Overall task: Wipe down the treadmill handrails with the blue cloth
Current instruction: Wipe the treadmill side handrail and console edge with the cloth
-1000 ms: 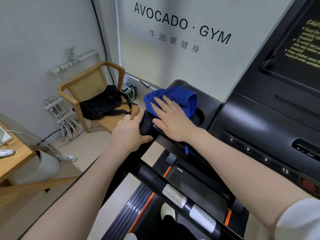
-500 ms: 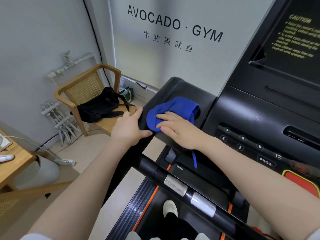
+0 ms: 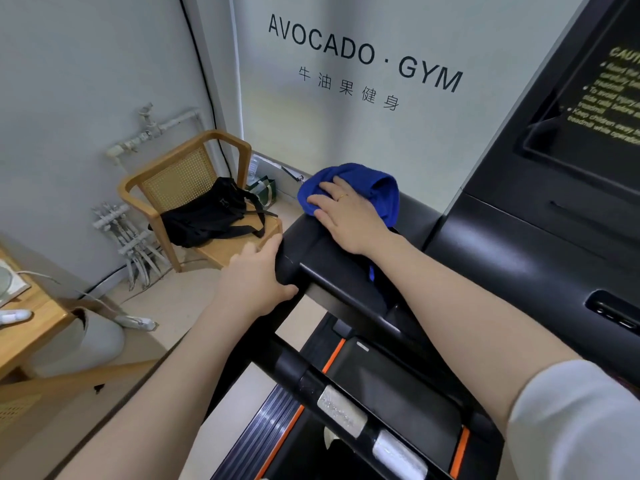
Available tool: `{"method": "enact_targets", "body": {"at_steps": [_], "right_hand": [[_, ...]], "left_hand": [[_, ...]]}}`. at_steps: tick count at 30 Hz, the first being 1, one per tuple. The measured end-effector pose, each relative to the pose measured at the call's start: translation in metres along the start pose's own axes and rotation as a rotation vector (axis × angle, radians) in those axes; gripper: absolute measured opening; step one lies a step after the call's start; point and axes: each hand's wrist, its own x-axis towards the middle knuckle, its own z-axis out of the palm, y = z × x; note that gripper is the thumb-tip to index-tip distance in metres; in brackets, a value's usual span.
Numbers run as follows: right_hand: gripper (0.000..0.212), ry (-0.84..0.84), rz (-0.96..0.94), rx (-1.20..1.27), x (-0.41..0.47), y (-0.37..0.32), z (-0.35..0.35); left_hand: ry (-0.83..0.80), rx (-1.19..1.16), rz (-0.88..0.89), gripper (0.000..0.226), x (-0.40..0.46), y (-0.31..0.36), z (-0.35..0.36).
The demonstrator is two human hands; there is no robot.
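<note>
The blue cloth (image 3: pixel 382 188) lies bunched on the far top end of the treadmill's black left handrail (image 3: pixel 322 258). My right hand (image 3: pixel 346 216) presses flat on the cloth, fingers spread, a ring showing. A strip of cloth hangs down under my wrist. My left hand (image 3: pixel 256 282) grips the outer edge of the same handrail, nearer to me, thumb on top. A lower black crossbar (image 3: pixel 294 368) with silver sensor pads runs below.
The treadmill console (image 3: pixel 540 258) with buttons and a caution panel rises on the right. A wooden chair (image 3: pixel 180 178) with a black bag (image 3: pixel 207 216) stands by the wall on the left. A wooden table (image 3: pixel 24 327) sits at the near left. The belt deck with orange trim lies below.
My right hand has slid the cloth forward along the handrail to its far end. My left hand has kept its hold on the handrail edge. The view tilted slightly.
</note>
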Motion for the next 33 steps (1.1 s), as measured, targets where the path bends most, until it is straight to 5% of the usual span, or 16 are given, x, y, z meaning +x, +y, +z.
{"method": "enact_targets", "body": {"at_steps": [11,26,30,33], "right_hand": [[0.041,0.045,0.370,-0.133,-0.019,0.070,-0.017],[0.041,0.075,0.146,0.279,-0.087,-0.044,-0.003],[0.028,0.073,0.030,0.308,-0.098,-0.065,-0.001],[0.044,0.083,0.157,0.065,-0.092,-0.051,-0.007]], "left_hand": [[-0.021,0.134,0.128,0.095,0.019,0.019,-0.003],[0.112,-0.029,0.214,0.080,0.002,0.001,0.007],[0.103,-0.018,0.241,0.081,0.000,-0.004,0.008],[0.099,-0.034,0.247,0.083,-0.002,-0.004,0.007]]}}
